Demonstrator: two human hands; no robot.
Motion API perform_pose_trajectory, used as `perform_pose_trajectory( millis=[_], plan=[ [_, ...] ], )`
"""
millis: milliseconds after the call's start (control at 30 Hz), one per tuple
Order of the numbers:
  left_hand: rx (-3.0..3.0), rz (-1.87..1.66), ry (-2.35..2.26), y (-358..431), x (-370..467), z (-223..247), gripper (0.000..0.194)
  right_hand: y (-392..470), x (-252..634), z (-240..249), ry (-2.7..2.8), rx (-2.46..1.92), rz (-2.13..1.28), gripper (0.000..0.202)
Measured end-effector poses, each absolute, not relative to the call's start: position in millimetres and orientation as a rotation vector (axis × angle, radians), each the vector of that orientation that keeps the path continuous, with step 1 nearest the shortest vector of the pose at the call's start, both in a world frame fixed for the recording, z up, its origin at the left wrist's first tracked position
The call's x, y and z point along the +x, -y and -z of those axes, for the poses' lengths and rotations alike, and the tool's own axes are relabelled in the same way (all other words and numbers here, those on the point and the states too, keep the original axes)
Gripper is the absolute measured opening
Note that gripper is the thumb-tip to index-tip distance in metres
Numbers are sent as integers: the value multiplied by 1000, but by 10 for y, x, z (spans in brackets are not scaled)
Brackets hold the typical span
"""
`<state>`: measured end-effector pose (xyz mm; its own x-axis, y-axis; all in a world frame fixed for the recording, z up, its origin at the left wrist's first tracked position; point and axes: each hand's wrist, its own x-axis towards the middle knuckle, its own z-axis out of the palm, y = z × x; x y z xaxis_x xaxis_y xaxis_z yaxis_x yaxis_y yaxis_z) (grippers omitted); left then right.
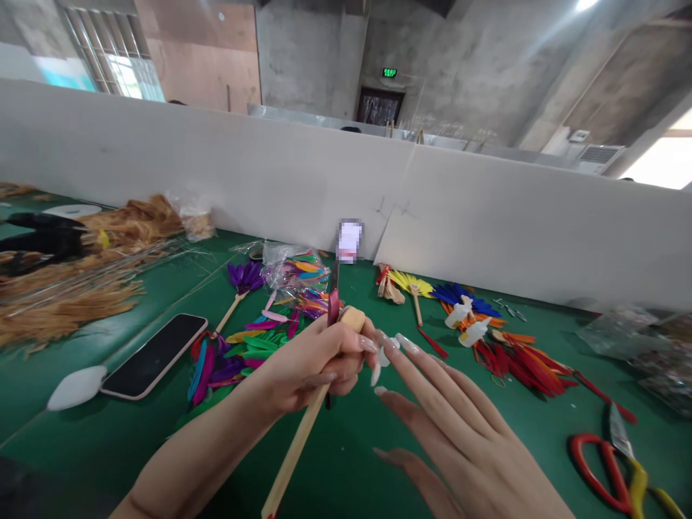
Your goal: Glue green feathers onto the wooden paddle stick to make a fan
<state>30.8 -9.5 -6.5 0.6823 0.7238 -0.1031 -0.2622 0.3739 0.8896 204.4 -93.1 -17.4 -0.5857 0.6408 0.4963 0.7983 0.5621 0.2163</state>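
Observation:
My left hand (338,353) is closed around a flat wooden handle (303,450), whose rounded wooden head (353,318) pokes out above the fist. A thin dark-pink strip (333,306), perhaps a feather, stands up beside the fist; how it is held is hidden. My right hand (459,422) has its fingers stretched and apart, with nothing visible in them, the fingertips close to the left fist. Between the hands shows a small white thing (388,352), partly covered by my fingers. Loose green feathers (264,344) lie behind my left forearm.
Red-handled scissors (600,461) lie at right. White bottles (473,331) rest by blue and red feathers (533,364). A yellow feather fan (414,285) and purple one (246,277) lie farther back. A phone (156,357) lies left; a white partition (281,180) stands behind.

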Motion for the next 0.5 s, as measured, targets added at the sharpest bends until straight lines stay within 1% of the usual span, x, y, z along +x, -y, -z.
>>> perform_pose_trajectory(
  millis=[100,267,500],
  plan=[
    [1042,-692,-562,101,291,56,6,932,2065,169,2419,-1163,580,28],
    [1115,-693,-525,100,267,49,12,936,2082,186,2398,-1144,588,27],
    [1203,-753,-572,175,264,18,13,957,2072,191,2402,-1145,603,26]
  ],
)
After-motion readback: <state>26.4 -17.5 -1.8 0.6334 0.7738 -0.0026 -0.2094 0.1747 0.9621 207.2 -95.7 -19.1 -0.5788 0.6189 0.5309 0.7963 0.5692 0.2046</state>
